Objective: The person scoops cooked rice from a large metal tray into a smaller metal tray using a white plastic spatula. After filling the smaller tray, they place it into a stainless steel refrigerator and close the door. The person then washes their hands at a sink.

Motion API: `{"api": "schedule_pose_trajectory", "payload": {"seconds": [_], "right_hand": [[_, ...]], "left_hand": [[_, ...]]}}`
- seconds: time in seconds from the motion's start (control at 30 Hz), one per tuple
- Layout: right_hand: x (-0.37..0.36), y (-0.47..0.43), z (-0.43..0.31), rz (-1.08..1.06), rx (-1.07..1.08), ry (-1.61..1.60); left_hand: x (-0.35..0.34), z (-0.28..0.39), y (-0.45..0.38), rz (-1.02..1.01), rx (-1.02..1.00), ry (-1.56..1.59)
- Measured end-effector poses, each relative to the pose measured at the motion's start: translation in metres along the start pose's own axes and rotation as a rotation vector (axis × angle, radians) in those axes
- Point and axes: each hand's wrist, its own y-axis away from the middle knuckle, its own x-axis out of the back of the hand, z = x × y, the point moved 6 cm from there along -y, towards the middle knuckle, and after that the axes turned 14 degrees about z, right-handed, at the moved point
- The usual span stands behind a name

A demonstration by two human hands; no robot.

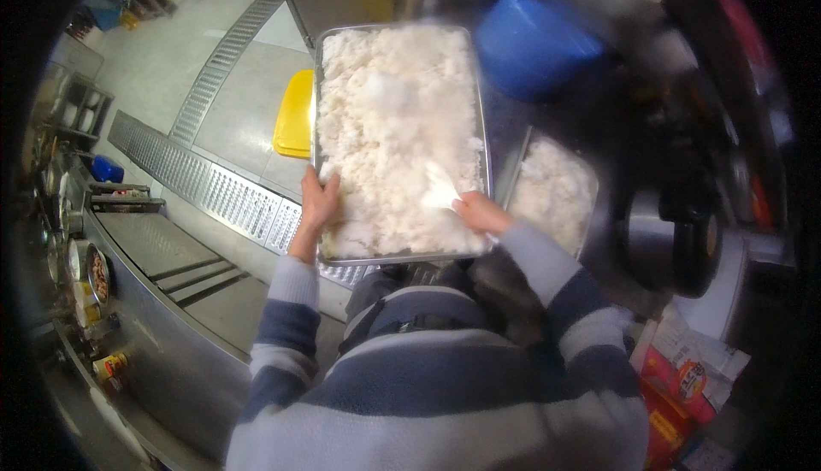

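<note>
A large rectangular metal tray (404, 258) lies before me, spread with a thick, lumpy layer of what looks like cooked white rice (391, 131). Haze, perhaps steam, blurs part of the surface. My left hand (319, 200) grips the tray's left rim near the front corner, thumb on the inner side. In my right hand (481, 211) is the handle of a white rice paddle (441, 189), its blade resting on or in the rice towards the front right. To the right, partly behind my sleeve, a second tray (518, 166) holds more of the same white food.
A blue plastic container (532, 48) stands behind on the right, with a dark cylindrical pot or cooker (670, 240) nearer me. A yellow lid-like object (294, 115) shows beyond the tray's left edge. Metal drain grates (224, 195) cross the floor; a stainless counter (167, 323) runs along the left.
</note>
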Motion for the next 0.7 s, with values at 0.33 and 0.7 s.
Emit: {"api": "schedule_pose_trajectory", "payload": {"seconds": [0.33,0.7], "right_hand": [[-0.036,-0.029,-0.029,-0.166,-0.129,-0.129],[-0.011,0.019,-0.015,-0.088,0.07,-0.318]], "left_hand": [[0.008,0.01,0.005,0.015,0.025,0.161],[0.026,0.058,0.027,0.354,-0.07,0.441]]}}
